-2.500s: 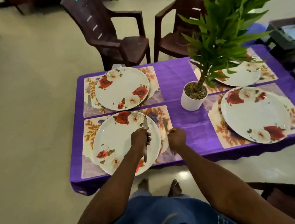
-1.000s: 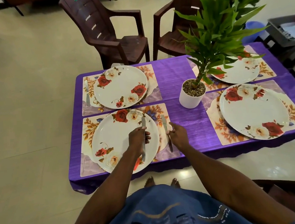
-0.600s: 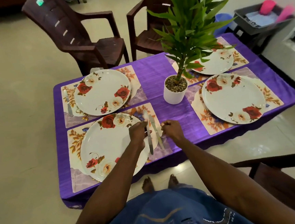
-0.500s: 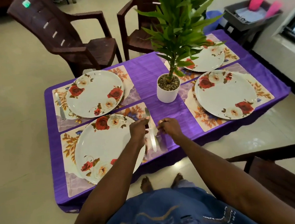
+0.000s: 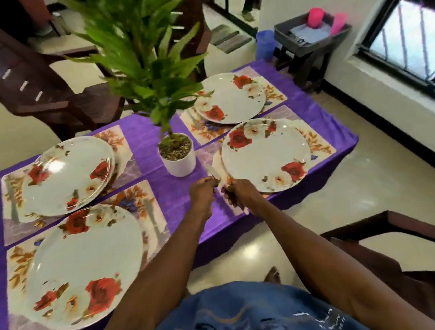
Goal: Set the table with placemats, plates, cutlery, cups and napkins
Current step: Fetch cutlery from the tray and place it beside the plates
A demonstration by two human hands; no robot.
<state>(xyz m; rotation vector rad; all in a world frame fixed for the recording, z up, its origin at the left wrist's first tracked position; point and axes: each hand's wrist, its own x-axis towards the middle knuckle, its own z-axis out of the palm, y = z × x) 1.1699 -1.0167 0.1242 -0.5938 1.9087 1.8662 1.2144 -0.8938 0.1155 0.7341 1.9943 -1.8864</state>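
Left hand (image 5: 202,192) grips a knife (image 5: 212,171); right hand (image 5: 240,194), fingers curled, holds cutlery; either could clip the plate (image 5: 265,155) at 2 o'clock.

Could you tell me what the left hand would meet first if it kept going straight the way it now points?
Probably the white plant pot. The left hand grips a knife whose blade aims up and away, between that pot and the near-right plate. Depth is unclear, so it might pass beside the pot.

The left hand (image 5: 202,192) hides most of its knife (image 5: 213,172); the near-left plate's (image 5: 84,266) knife (image 5: 152,218) is blurred.
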